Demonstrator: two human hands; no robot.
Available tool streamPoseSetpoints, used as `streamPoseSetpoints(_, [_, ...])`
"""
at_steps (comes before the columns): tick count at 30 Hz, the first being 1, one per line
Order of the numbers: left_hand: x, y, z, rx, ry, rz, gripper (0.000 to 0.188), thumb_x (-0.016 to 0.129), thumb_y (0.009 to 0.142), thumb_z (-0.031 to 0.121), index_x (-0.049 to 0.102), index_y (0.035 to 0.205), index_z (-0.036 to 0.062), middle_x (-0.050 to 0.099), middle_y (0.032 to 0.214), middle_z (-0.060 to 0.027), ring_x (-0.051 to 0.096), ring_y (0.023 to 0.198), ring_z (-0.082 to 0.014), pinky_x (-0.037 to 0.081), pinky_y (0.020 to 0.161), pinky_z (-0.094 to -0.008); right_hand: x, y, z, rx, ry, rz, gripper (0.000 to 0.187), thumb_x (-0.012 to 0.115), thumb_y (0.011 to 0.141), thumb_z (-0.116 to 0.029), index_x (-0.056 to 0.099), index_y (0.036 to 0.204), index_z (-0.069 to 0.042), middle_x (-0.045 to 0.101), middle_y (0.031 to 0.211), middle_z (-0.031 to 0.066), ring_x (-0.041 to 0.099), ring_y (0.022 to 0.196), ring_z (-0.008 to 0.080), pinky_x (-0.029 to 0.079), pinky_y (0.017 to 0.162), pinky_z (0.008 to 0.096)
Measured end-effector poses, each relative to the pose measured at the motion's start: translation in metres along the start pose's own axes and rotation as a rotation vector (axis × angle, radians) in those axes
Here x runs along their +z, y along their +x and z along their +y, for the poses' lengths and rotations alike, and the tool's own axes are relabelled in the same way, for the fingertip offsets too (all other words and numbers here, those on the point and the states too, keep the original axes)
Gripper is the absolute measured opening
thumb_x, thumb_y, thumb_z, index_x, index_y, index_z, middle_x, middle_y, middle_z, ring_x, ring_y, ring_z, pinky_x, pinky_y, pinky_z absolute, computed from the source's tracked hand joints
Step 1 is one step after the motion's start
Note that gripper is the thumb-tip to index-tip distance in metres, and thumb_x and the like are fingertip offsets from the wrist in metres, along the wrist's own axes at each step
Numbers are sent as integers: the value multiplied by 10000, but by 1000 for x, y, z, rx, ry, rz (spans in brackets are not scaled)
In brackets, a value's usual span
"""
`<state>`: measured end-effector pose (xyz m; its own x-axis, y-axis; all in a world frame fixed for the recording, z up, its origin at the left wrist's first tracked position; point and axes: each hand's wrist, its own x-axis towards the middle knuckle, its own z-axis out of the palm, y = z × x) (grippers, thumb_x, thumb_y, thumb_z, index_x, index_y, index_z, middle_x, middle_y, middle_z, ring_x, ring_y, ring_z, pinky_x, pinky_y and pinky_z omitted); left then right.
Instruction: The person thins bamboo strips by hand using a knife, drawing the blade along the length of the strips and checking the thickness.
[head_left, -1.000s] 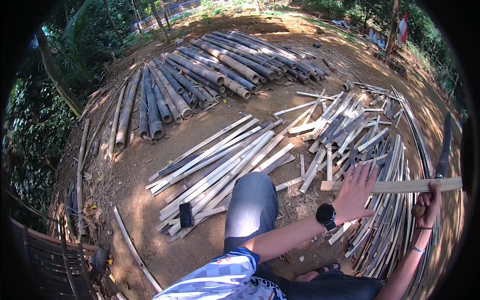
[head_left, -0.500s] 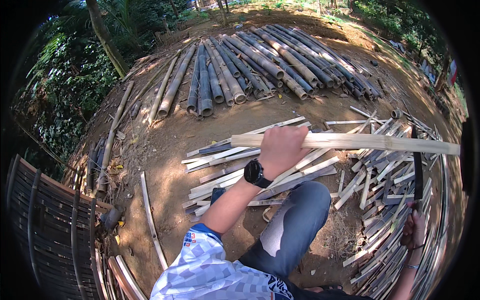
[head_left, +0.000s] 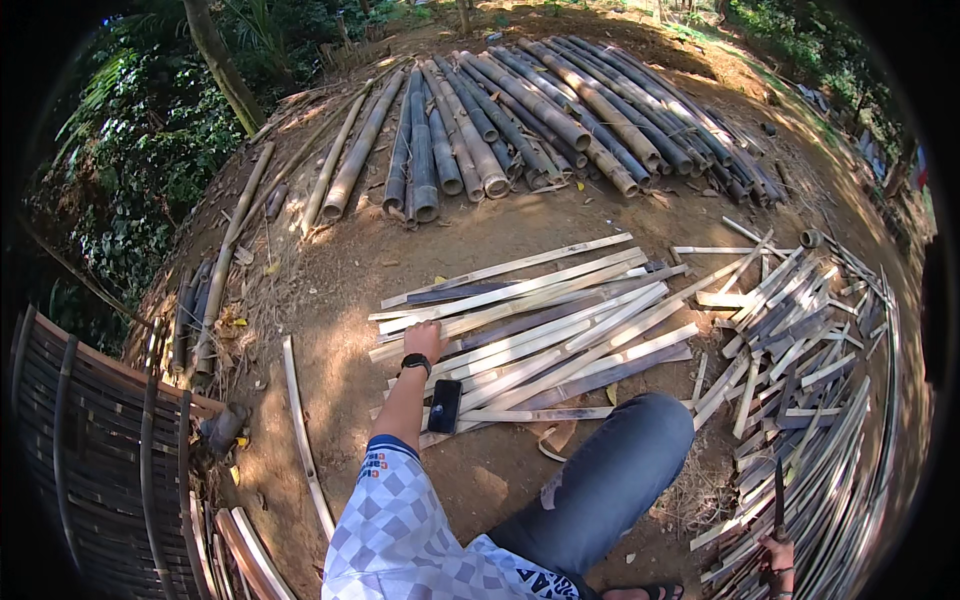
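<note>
My left hand, with a black watch at its wrist, reaches forward to the spread of split bamboo strips. Its fingers are closed on the near-left part of a pale bamboo strip, which lies on top of the others. Low on the right, my right hand grips a long dark-bladed knife by its handle, blade pointing up and away. A black phone lies just below my left wrist, over the ends of the strips.
Whole bamboo poles lie in a wide row beyond. A heap of shorter bamboo pieces spreads at the right. A slatted bamboo panel stands at the lower left. My bent knee juts between the strips and the heap.
My left hand has brought the raised strip down and left onto the spread strips. My right hand has lowered with the knife, and the phone has come into plain sight.
</note>
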<state>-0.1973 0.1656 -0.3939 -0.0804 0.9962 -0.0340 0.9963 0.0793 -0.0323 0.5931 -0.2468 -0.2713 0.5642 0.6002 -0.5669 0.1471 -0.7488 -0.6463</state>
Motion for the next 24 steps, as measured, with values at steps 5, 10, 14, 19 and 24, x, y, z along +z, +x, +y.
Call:
streamPoseSetpoints(5, [33,-29,19,-219,79,195,654,634,794,372,427,1334,67,320,1437,-206,230,1361,-382,197,1091,-528,-68,7,67,27,171,91,286,734,712,-258,565,846,-70,482,570,-6,447,417,125,355,381,291])
streamPoseSetpoints(10, [59,-128,51,22,-136,229,624,591,802,437,507,1263,26,305,1443,-237,223,1365,-397,189,1094,-527,-72,-35,75,201,100,131,281,666,832,-347,452,714,-208,317,450,-67,264,291,78,193,280,248])
streamPoseSetpoints(14, [79,-175,45,-98,-136,76,659,489,851,496,494,1280,-4,254,1470,-254,190,1380,-399,165,1107,-520,-18,-66,6,257,58,92,305,687,817,-353,459,668,-216,343,471,-68,293,323,65,210,303,239])
streamPoseSetpoints(19, [75,-180,59,-145,-138,8,676,459,862,514,487,1287,-11,232,1476,-270,175,1384,-404,162,1109,-523,-11,-69,12,254,60,21,309,716,793,-364,475,679,-207,334,488,-79,277,339,52,196,316,227])
streamPoseSetpoints(24, [47,-199,107,18,-217,159,635,634,776,363,475,1276,6,278,1447,-258,219,1359,-410,226,1070,-516,-34,-27,109,-158,-272,61,567,802,564,-108,497,1029,2,563,849,62,549,766,191,468,684,351])
